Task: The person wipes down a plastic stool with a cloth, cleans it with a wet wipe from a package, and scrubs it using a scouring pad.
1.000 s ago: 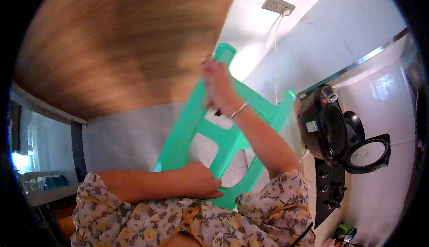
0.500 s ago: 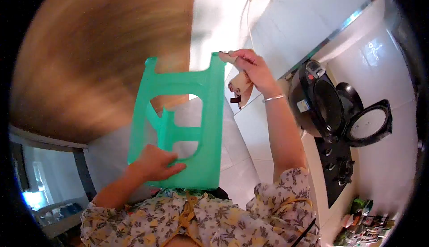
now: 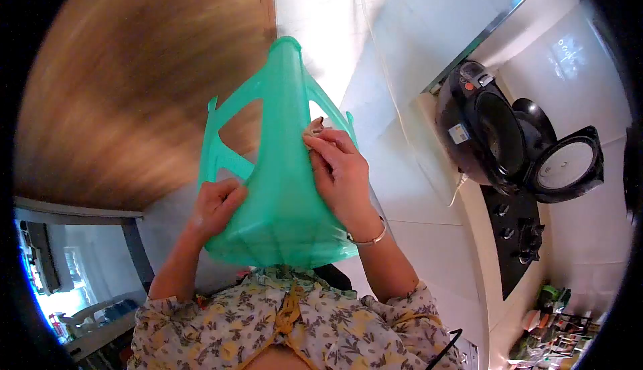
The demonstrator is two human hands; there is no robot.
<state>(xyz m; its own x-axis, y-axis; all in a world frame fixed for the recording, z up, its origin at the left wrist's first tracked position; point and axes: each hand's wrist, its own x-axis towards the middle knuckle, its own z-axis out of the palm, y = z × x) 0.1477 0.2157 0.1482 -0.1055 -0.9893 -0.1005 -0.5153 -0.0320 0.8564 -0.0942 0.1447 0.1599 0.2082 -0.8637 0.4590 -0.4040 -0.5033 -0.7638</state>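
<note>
A green plastic stool (image 3: 284,169) is held up in front of my body, one leg pointing away and its seat end close to my chest. My left hand (image 3: 218,206) is closed around the stool's frame at the left, beside an opening. Against the right side of the near leg, my right hand (image 3: 340,172) presses a small beige cloth (image 3: 313,129). Most of the cloth is hidden under my fingers. The stool's far side is partly covered by the leg.
On the right, a counter (image 3: 492,263) carries a black rice cooker (image 3: 479,129) with its lid (image 3: 566,162) up and a black gas stove (image 3: 512,239). A cord (image 3: 385,68) hangs along the wall. A brown wooden surface (image 3: 147,89) stands at left.
The stool has turned so that a leg now faces me. My right hand has come down and inward with the cloth, from the far corner to the leg's side. My left hand has shifted slightly up.
</note>
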